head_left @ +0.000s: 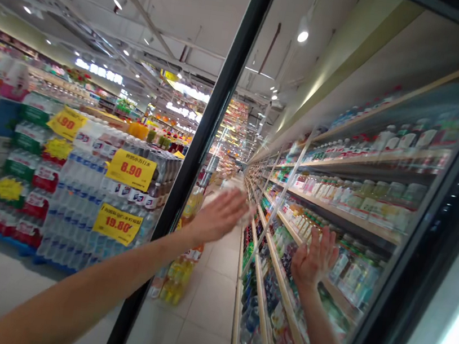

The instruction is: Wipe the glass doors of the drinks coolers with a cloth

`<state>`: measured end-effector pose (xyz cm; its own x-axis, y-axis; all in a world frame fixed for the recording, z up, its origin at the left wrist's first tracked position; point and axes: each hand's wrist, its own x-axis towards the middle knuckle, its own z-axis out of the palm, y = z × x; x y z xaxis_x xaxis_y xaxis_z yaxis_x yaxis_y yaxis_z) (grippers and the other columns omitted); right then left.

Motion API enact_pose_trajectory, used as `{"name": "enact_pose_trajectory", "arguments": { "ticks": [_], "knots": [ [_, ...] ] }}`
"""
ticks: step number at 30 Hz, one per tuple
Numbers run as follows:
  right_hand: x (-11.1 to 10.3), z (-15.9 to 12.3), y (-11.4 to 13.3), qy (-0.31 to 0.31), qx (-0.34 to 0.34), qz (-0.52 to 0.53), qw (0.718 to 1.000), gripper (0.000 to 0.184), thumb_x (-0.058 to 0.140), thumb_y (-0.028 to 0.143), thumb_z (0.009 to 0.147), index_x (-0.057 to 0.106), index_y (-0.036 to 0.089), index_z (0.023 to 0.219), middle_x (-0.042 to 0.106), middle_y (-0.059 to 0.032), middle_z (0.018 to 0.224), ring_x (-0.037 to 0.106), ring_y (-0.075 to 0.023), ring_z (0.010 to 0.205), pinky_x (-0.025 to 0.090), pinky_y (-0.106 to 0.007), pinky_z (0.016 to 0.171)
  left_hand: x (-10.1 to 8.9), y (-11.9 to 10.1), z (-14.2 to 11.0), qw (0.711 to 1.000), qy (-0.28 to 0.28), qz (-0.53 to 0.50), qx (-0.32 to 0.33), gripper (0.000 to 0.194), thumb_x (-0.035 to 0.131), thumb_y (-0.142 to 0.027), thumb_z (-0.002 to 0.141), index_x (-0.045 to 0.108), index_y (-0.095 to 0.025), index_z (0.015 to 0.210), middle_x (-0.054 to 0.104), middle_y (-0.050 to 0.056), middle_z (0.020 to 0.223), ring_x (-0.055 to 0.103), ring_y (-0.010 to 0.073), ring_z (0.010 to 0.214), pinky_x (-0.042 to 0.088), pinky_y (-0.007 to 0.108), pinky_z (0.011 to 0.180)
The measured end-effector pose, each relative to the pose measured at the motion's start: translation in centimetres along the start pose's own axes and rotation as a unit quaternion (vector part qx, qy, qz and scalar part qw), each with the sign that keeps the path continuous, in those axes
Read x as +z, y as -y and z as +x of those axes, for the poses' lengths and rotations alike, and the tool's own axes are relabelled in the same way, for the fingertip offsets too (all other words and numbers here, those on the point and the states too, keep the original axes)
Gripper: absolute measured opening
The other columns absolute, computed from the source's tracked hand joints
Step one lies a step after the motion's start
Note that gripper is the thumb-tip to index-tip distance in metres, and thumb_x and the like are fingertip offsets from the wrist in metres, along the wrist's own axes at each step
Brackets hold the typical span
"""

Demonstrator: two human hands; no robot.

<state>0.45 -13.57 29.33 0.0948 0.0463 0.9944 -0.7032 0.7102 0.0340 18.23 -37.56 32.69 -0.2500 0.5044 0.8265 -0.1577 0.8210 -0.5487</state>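
Note:
A glass door (264,291) with a black frame stands in front of me, and the aisle and shelves show through its pane. My left hand (223,214) reaches across to the pane, fingers stretched out and somewhat blurred. A pale, see-through blur lies at its fingertips; whether it is a reflection or a thin cloth I cannot tell. My right hand (315,258) is raised at the pane further right, open, with its fingers up and apart and nothing seen in it. Whether either palm presses on the glass is hard to make out.
The door's black edge bar (217,107) slants down at the left. Beyond the pane run long shelves (347,211) of bottled drinks. Stacked drink packs (80,202) with yellow price signs (131,169) stand on the left. A bright light strip (451,340) is at the lower right.

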Motion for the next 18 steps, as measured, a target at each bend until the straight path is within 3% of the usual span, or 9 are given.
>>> {"name": "enact_pose_trajectory", "arguments": {
  "ticks": [2,3,4,8,9,13,14,16,18],
  "knots": [
    [0.1,0.0,-0.1,-0.003,-0.002,-0.002,1.000,0.046,0.039,0.026,0.082,0.045,0.016,0.127,0.042,-0.0144,0.135,0.032,-0.0279,0.130,0.025,-0.053,0.102,0.1,-1.9,-2.0,0.989,0.061,-0.021,0.135,0.048,0.047,-0.025,0.083,0.039,-0.022,0.130,0.029,0.003,0.144,0.014,0.0207,0.136,0.023,0.036,0.110],
    [0.1,0.0,-0.1,-0.005,-0.002,-0.003,1.000,0.045,0.039,0.026,0.083,0.045,0.016,0.126,0.042,-0.0144,0.135,0.032,-0.0278,0.130,0.025,-0.052,0.102,0.1,-2.4,-2.7,0.984,0.081,-0.024,0.158,0.047,0.046,-0.027,0.084,0.039,-0.024,0.130,0.030,0.001,0.144,0.016,0.0190,0.136,0.023,0.035,0.109],
    [0.2,0.0,-0.1,-0.007,-0.002,-0.003,1.000,0.045,0.038,0.026,0.083,0.046,0.016,0.126,0.042,-0.0146,0.136,0.032,-0.0277,0.130,0.025,-0.052,0.102,0.0,-2.4,-3.2,0.986,0.088,-0.022,0.142,0.046,0.045,-0.028,0.084,0.039,-0.025,0.130,0.031,0.001,0.143,0.018,0.0184,0.136,0.024,0.035,0.109],
    [0.1,-0.1,-0.1,-0.003,0.002,0.002,1.000,0.046,0.038,0.026,0.083,0.046,0.016,0.126,0.042,-0.0145,0.136,0.031,-0.0280,0.130,0.024,-0.052,0.103,-0.5,-1.3,-4.3,0.995,0.054,0.018,-0.081,0.047,0.048,-0.026,0.082,0.042,-0.023,0.129,0.038,0.007,0.140,0.018,0.0249,0.135,0.026,0.044,0.107],
    [0.1,0.0,-0.1,-0.001,0.004,0.004,1.000,0.046,0.038,0.026,0.082,0.045,0.016,0.127,0.042,-0.0145,0.136,0.031,-0.0283,0.130,0.024,-0.053,0.103,-0.5,-1.5,-4.7,0.995,0.060,0.015,-0.079,0.048,0.049,-0.027,0.082,0.043,-0.023,0.129,0.038,0.008,0.139,0.019,0.0252,0.135,0.026,0.045,0.107],
    [0.0,0.0,-0.1,-0.004,0.001,0.003,1.000,0.046,0.039,0.025,0.083,0.045,0.016,0.127,0.041,-0.0143,0.136,0.032,-0.0283,0.130,0.025,-0.053,0.102,-0.3,-3.2,-5.6,0.977,0.122,-0.052,0.166,0.046,0.048,-0.030,0.083,0.042,-0.030,0.128,0.036,-0.001,0.141,0.024,0.0149,0.134,0.025,0.034,0.109],
    [0.0,0.0,-0.1,-0.005,-0.003,0.003,1.000,0.046,0.039,0.025,0.083,0.045,0.016,0.127,0.041,-0.0146,0.136,0.032,-0.0283,0.130,0.025,-0.053,0.103,-0.2,-3.2,-5.3,0.974,0.123,-0.054,0.185,0.045,0.047,-0.029,0.083,0.041,-0.031,0.128,0.036,-0.002,0.141,0.024,0.0139,0.133,0.025,0.033,0.109],
    [0.0,0.1,0.0,-0.005,-0.007,0.004,1.000,0.046,0.040,0.023,0.083,0.045,0.016,0.127,0.042,-0.0149,0.136,0.032,-0.0283,0.130,0.025,-0.053,0.102,-0.1,-2.4,-3.6,0.989,0.098,-0.029,0.102,0.045,0.047,-0.028,0.084,0.041,-0.030,0.128,0.036,0.000,0.141,0.022,0.0166,0.134,0.025,0.036,0.109],
    [0.0,0.1,0.0,-0.006,-0.007,0.003,1.000,0.046,0.040,0.022,0.082,0.044,0.016,0.127,0.042,-0.0149,0.136,0.032,-0.0282,0.130,0.025,-0.053,0.102,-0.1,-1.1,-1.4,0.996,0.046,0.008,-0.071,0.046,0.047,-0.026,0.083,0.042,-0.024,0.129,0.034,0.006,0.142,0.017,0.0221,0.136,0.025,0.042,0.108]
  ]
}}
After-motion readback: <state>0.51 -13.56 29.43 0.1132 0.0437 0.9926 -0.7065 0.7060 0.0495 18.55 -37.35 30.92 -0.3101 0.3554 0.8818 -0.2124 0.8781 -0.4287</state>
